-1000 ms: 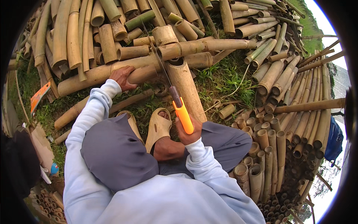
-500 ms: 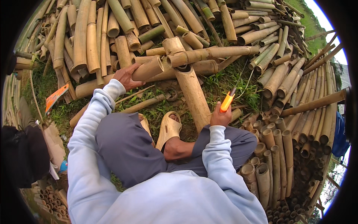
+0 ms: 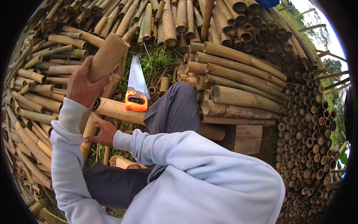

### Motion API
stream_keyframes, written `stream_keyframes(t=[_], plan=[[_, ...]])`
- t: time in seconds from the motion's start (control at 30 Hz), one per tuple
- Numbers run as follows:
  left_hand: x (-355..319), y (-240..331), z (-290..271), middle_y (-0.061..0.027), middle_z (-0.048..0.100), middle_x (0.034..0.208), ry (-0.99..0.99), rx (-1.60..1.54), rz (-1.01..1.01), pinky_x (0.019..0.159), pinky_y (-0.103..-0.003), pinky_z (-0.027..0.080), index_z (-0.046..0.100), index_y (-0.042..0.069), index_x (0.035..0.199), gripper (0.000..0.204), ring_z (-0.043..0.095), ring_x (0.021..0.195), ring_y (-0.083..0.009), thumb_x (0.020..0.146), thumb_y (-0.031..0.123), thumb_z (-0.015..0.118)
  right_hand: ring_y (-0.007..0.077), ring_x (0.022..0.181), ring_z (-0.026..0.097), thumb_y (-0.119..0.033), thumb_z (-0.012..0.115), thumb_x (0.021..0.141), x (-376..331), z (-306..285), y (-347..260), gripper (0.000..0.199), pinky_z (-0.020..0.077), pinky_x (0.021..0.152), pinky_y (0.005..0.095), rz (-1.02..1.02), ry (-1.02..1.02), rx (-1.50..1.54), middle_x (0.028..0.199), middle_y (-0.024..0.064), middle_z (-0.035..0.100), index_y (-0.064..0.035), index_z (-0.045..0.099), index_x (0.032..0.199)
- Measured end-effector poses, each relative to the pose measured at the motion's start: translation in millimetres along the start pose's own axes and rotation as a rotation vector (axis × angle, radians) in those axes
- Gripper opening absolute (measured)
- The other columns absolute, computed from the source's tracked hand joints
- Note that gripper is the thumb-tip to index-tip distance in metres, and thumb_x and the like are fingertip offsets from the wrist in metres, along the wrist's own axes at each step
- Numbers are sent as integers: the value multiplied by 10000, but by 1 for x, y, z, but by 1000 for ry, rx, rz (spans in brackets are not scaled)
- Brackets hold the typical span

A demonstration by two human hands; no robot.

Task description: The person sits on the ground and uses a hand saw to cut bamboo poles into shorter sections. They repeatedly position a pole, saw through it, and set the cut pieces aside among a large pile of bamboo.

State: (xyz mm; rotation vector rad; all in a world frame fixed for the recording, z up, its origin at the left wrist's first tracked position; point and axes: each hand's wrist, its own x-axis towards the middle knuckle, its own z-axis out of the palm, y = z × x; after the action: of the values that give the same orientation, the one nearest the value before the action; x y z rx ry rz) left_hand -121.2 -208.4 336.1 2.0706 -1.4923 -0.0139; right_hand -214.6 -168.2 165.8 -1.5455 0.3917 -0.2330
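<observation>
Your left hand (image 3: 80,87) gripped a short bamboo piece (image 3: 106,58); your right hand (image 3: 102,132) lay open against the bamboo pole (image 3: 117,110) beneath the saw (image 3: 137,86), bamboo stacks (image 3: 238,89) crowding close.

The saw (image 3: 137,89) now lies released on the bamboo log (image 3: 119,111), while the left hand (image 3: 82,86) lifts a cut bamboo piece (image 3: 107,56).

No packages, labels, signs, screens visible; rim perhaps hides some.

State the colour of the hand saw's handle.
Orange, on the hand saw, seen in the head view.
</observation>
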Motion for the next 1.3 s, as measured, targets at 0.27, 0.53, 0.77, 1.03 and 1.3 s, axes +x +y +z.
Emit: stream_keyframes(t=[0.27,0.53,0.77,1.03,1.3], plan=[[63,198,56,-239,659,1267,-24,109,444,1017,-461,469,521,-7,1433,916,638,1164,-398,769,570,775,221,1088,609,-120,817,802,-23,-114,-7,569,492,941,332,-332,611,369,1174,127,641,0,535,1281],[16,85,-39,-189,624,1379,243,78,359,1041,-460,461,449,90,1536,747,613,1235,-323,897,340,743,198,802,701,-388,778,872,-194,-440,-88,428,631,673,364,-481,1381,485,892,75,683,-67,641,1121],[-88,-57,-56,-157,722,1173,-29,175,-107,869,-409,531,487,104,1510,692,706,916,-277,894,256,763,268,798,685,-479,849,757,-292,-616,-34,695,619,724,407,-132,1481,503,1029,125,640,-79,574,1255],[-123,-106,-39,-168,705,1230,3,80,-248,854,-391,547,546,78,1454,661,718,966,-271,855,183,804,306,826,742,-656,823,736,-284,-639,-28,960,630,708,426,400,1576,243,1011,180,713,-42,516,1407],[-123,-118,-36,-137,708,1187,158,97,-195,796,-315,556,631,65,1356,437,698,1025,-270,923,63,689,306,757,750,-640,844,728,-298,-624,-21,959,633,605,397,615,1561,-83,929,224,741,79,569,1300]])
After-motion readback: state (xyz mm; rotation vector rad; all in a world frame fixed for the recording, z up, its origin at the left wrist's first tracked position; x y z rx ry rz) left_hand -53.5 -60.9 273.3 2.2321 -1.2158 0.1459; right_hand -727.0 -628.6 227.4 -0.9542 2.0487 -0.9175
